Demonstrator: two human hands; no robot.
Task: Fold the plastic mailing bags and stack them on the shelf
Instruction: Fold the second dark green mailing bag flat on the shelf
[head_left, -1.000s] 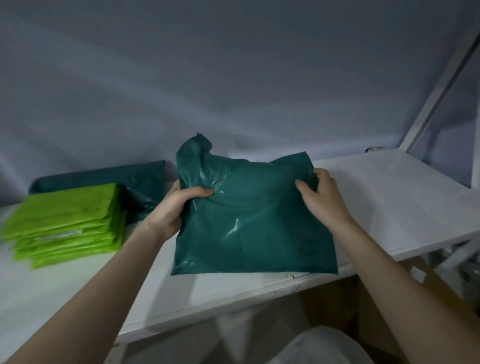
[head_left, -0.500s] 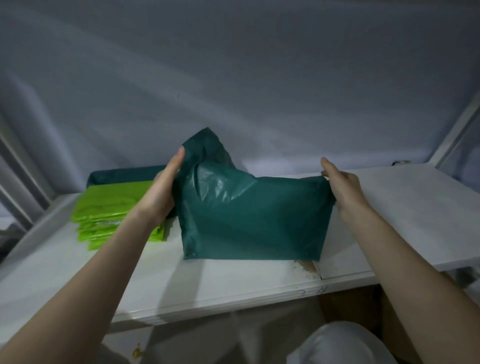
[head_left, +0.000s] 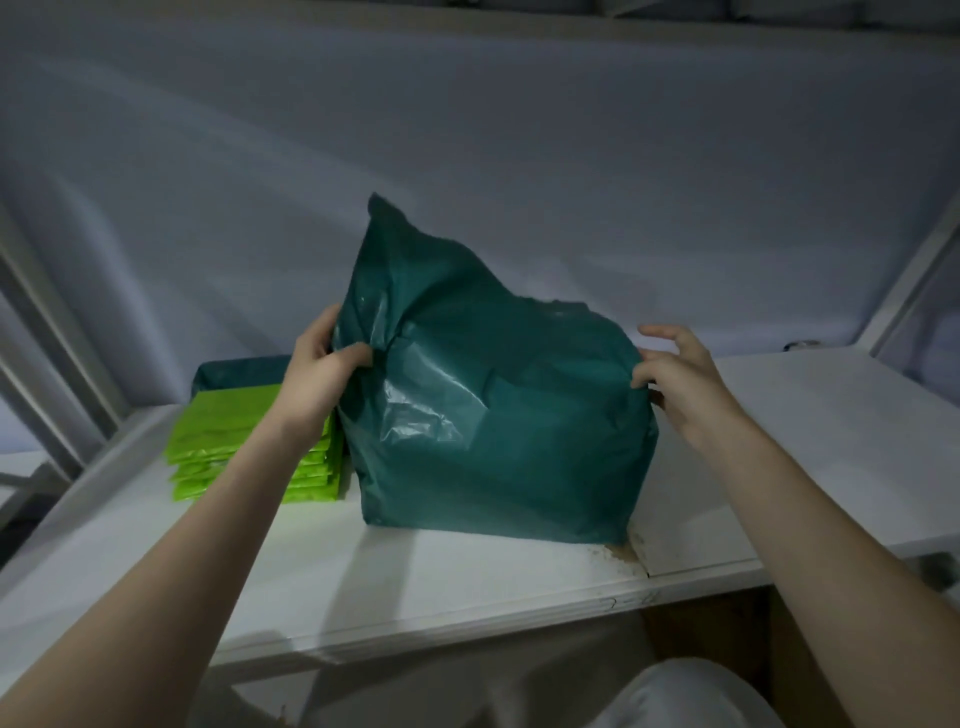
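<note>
Teal bag (head_left: 498, 415) stands upright on the shelf (head_left: 810, 431) between both hands, long axis running left to right. Left hand (head_left: 317, 379) pinches its upper left edge; right hand (head_left: 675, 374) grips the right corner. Green stack (head_left: 244, 441) lies just left of the left hand.

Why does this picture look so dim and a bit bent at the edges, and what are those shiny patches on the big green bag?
Head view: the light is low and bluish, so the wall looks grey; the shelf edge and side posts slant and bow from the wide-angle lens; the pale streaks on the dark green bag are glare on crinkled plastic; the left hand and right hand look slightly soft; the lime bags stay vivid.
</note>
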